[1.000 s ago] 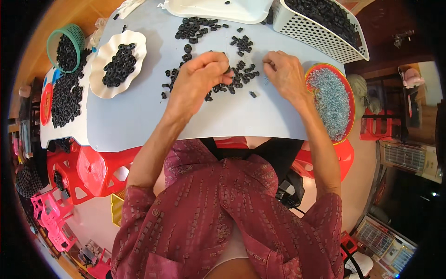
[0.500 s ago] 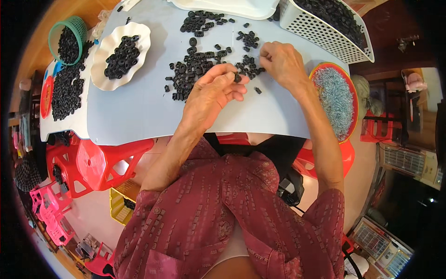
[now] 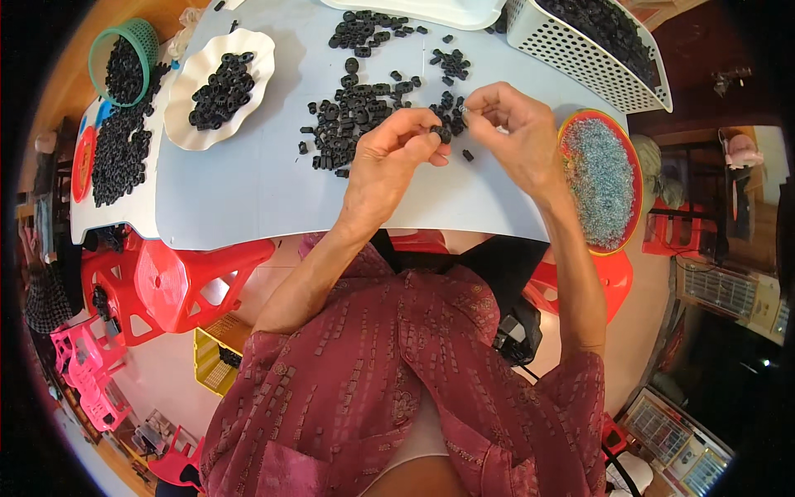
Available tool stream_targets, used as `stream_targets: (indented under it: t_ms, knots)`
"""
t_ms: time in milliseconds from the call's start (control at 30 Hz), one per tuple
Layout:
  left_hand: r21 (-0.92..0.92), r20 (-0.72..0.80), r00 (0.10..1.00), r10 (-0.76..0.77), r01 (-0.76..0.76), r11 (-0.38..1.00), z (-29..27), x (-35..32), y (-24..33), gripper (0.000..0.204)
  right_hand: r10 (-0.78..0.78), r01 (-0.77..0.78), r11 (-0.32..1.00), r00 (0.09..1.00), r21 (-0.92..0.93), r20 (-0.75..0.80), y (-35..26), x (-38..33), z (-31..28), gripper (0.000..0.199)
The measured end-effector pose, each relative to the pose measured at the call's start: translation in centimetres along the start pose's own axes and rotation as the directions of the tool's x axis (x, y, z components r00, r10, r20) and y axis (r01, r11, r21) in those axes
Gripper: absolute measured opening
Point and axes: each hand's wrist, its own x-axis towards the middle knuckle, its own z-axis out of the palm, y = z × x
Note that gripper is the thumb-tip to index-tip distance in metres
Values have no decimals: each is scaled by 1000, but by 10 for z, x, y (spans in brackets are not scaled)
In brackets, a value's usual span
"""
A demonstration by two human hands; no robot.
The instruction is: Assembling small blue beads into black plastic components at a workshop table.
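My left hand (image 3: 383,161) is closed over the table, pinching a small black plastic cord-lock piece (image 3: 442,132) between thumb and fingertips. Close to its right, my right hand (image 3: 522,137) pinches a tiny silvery spring (image 3: 465,108), held just above and beside the black piece without touching it. Beyond both hands lies a loose pile of black cord-lock parts (image 3: 352,116), and a smaller cluster of black parts (image 3: 451,65) sits farther back. A round red tray (image 3: 637,195), heaped with shiny bluish-silver springs, is next to my right forearm.
A white scalloped dish (image 3: 184,137) holds black parts at the left. Behind it, a green basket (image 3: 149,50) lies tipped beside more black parts (image 3: 120,166). A white perforated basket (image 3: 571,70) full of black pieces stands far right. Red stools (image 3: 178,282) stand below the table.
My right hand has turned and lifted off the small black parts, now with a tiny spring showing at its fingertips. My left hand has shifted slightly right with its black piece.
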Motion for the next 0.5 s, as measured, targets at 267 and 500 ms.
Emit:
stream_targets:
  t_ms: [267, 500]
  knots:
    - [437, 5, 964, 267, -242, 866, 15, -1, 4, 21, -29, 28, 993, 1000, 118, 5, 2, -22, 2, 18]
    - [422, -51, 984, 173, -136, 896, 25, -3, 5, 55, -93, 92, 989, 996, 114, 6, -1, -23, -1, 20]
